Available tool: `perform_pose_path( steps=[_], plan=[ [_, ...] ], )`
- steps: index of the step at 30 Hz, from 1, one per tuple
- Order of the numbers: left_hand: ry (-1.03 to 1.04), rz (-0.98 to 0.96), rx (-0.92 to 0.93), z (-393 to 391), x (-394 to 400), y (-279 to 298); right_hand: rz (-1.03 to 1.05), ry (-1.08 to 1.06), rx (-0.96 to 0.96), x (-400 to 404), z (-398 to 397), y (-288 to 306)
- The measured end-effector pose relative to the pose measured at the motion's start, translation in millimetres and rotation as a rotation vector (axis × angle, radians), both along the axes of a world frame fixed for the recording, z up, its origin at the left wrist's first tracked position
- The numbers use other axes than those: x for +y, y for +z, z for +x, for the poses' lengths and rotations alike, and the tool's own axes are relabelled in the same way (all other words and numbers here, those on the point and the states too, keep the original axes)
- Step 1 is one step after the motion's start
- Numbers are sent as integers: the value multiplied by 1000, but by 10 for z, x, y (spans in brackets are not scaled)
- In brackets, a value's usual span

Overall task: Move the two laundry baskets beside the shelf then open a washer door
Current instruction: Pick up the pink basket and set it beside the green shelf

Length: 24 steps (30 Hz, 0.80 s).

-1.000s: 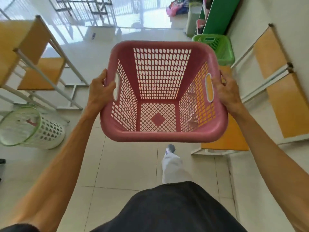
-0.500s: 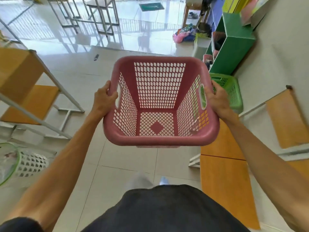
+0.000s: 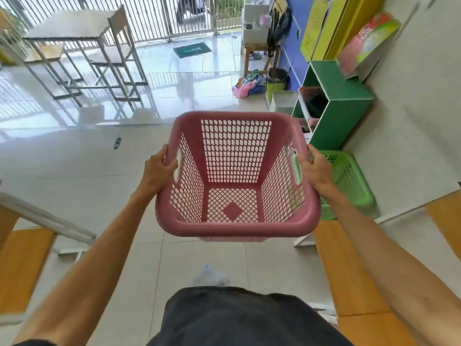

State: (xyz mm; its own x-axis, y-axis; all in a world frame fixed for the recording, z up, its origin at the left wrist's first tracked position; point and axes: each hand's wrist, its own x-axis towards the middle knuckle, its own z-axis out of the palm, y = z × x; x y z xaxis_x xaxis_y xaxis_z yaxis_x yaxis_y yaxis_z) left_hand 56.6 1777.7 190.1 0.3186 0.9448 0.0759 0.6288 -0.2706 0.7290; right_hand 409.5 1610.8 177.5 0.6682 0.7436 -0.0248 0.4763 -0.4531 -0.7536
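Closer now: green shelf and green basket bigger in view than second ago. Pink laundry basket carried at waist, empty, off floor. Left hand, right hand: fingers wrapped tight through side handle slots. Looks light, stiff plastic; slots best hold. Green basket already on floor beside shelf.

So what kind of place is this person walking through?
Probably a laundry area, though no washer shows. Both hands carry an empty pink perforated plastic laundry basket, a green plastic basket sits by a green cubby shelf, and clothes are piled on the tiled floor.
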Motion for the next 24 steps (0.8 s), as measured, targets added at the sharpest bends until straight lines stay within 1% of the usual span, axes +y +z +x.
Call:
perform_pose_path(
  steps=[3, 5, 11, 16, 20, 24],
  plan=[
    [-76, 24, 51, 271, 629, 133, 14, -86, 31, 317, 133, -20],
    [-152, 28, 55, 551, 957, 188, 14, -171, 15, 404, 232, -28],
    [-358, -3, 57, 1716, 1732, 151, -1, -427, 19, 504, 781, -57],
    [-559, -23, 82, 2955, 2208, 30, 24, -621, 35, 484, 1448, -110],
    [-692, -28, 119, 4103, 2489, -87, 43, -779, 92, 440, 2022, -168],
    [-838, 26, 166, 5251, 2603, -227, 33, -917, 131, 339, 2613, -188]
  ],
)
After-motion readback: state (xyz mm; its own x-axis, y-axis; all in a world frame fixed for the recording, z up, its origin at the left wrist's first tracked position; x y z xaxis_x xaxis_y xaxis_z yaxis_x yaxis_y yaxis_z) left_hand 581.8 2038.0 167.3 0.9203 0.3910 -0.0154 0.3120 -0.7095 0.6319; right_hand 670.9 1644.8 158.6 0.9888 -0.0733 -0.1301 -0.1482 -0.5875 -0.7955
